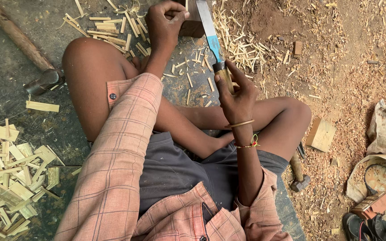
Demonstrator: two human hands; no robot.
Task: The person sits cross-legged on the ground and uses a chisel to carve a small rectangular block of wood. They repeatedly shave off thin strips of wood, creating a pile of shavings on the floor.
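— Above the right hand, what rises from the fist?
— A long flat blade, its wooden handle clamped in the closed fingers, tip leaning over a dark wood block.
— And the left hand?
— Fisted just left of the blade, pinching something too small to tell.
— How much looks done?
— Plenty, I judge: thin split sticks lie beyond that fist, and flat slivers pile far left. What remains can't be judged.
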